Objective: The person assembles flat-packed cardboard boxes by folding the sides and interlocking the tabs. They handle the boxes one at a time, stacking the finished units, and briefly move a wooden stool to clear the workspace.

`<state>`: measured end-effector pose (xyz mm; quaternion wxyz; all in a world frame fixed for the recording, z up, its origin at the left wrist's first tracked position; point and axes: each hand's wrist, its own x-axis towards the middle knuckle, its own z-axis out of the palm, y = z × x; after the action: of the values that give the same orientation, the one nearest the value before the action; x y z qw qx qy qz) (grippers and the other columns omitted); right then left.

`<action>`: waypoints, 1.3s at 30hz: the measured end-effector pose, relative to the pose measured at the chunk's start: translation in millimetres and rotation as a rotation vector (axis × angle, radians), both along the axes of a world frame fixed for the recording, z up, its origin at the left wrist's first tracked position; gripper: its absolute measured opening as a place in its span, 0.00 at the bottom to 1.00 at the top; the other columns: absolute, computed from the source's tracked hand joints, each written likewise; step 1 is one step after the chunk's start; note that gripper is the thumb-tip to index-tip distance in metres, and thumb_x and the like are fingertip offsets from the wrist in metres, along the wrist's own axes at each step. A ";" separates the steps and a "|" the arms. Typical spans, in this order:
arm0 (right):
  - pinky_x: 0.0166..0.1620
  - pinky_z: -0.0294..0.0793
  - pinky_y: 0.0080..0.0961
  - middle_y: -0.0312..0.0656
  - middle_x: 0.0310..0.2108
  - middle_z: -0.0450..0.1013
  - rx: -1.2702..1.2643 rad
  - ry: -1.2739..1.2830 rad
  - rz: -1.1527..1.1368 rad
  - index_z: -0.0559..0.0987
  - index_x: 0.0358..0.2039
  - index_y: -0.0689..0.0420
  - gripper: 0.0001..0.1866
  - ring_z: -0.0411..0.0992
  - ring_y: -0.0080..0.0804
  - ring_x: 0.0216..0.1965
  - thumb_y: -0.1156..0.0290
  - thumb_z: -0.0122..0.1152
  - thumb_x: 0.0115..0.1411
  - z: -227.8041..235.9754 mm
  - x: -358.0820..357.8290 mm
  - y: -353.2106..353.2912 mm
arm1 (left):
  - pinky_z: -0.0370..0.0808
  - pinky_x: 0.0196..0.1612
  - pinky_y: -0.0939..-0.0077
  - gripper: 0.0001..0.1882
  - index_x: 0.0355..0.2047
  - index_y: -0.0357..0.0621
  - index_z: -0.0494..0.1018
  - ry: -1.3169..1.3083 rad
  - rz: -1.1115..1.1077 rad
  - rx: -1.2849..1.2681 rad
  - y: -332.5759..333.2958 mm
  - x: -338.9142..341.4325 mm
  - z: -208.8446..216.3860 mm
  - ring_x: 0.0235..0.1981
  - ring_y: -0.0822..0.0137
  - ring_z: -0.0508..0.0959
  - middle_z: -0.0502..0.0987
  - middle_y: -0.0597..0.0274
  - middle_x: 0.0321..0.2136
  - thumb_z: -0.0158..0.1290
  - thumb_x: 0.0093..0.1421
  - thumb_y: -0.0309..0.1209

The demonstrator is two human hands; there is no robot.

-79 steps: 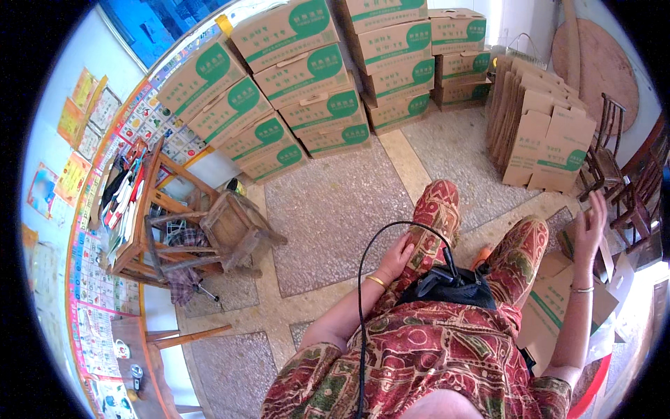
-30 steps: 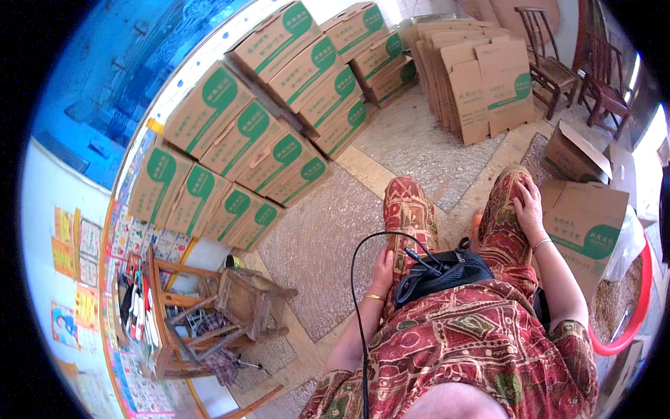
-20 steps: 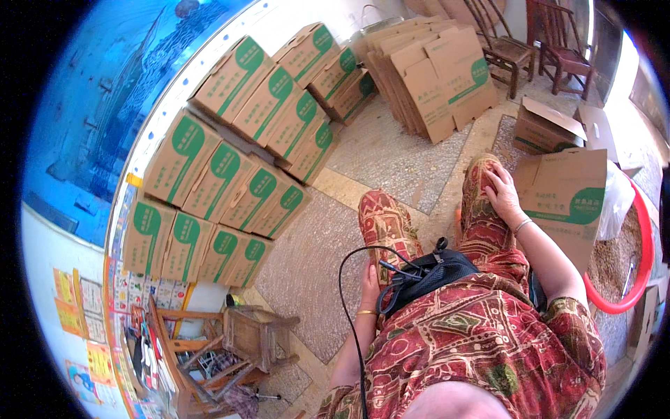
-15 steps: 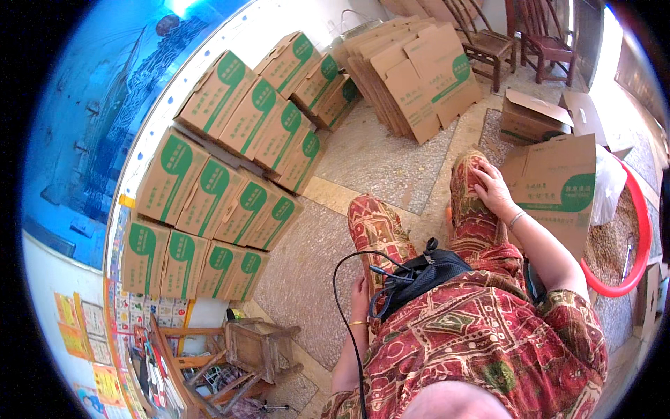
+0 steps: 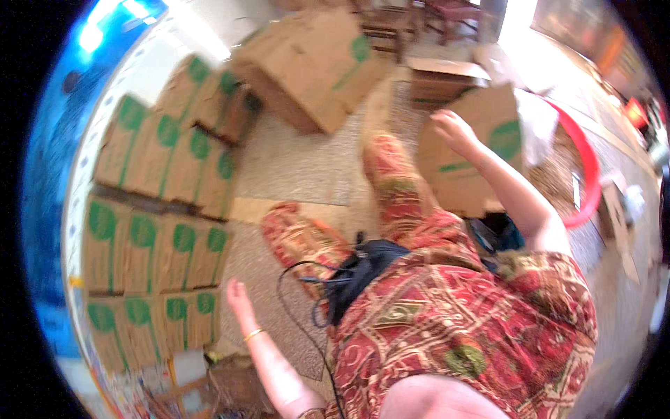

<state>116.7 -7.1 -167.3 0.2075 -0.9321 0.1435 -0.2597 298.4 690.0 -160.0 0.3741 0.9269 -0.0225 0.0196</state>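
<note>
My left hand is held out to the left of my knee, above the floor. Its fingers look stretched out, though blurred, and nothing shows in them. My right hand is raised in front of the open cardboard box on the right. Its fingers are slightly bent and apart, with no object visible in them; whether it touches the cardboard is unclear. Across my lap lies a black pouch with a black cable running from it.
Closed cartons with green print are stacked along the left wall. Ahead leans a bundle of flat cardboard. Another open carton stands farther off. To the right is a red-rimmed round container of brown grainy material, with a white plastic bag beside it.
My right hand has lifted off my knee, and my left hand has swung outward from beside my leg. The view has turned to the right, and the picture is blurred.
</note>
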 end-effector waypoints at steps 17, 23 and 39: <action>0.59 0.64 0.41 0.53 0.57 0.63 -0.104 0.336 -0.845 0.67 0.56 0.62 0.30 0.62 0.51 0.58 0.62 0.60 0.55 30.5 -154.4 -82.0 | 0.62 0.59 0.56 0.20 0.47 0.42 0.74 -0.138 -0.515 0.408 -181.5 64.5 10.0 0.56 0.48 0.66 0.69 0.50 0.54 0.57 0.55 0.36; 0.62 0.58 0.43 0.54 0.58 0.59 0.082 0.502 -1.092 0.58 0.62 0.63 0.38 0.56 0.52 0.62 0.62 0.61 0.54 -3.4 -170.8 -67.4 | 0.63 0.58 0.56 0.16 0.42 0.43 0.76 -0.282 -0.453 0.430 -190.0 25.8 31.7 0.54 0.49 0.67 0.71 0.52 0.52 0.56 0.54 0.35; 0.42 0.75 0.33 0.43 0.35 0.77 0.848 0.120 -0.744 0.76 0.47 0.60 0.21 0.75 0.38 0.37 0.63 0.63 0.55 12.0 -147.8 -94.8 | 0.67 0.53 0.57 0.11 0.39 0.42 0.76 -0.401 -0.442 0.352 -190.9 38.3 33.2 0.50 0.50 0.70 0.73 0.53 0.47 0.53 0.57 0.32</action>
<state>-31.1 -101.9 -155.3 0.4496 -0.6669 0.5657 -0.1817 336.7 499.0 -126.8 0.1916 0.9277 -0.2988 0.1157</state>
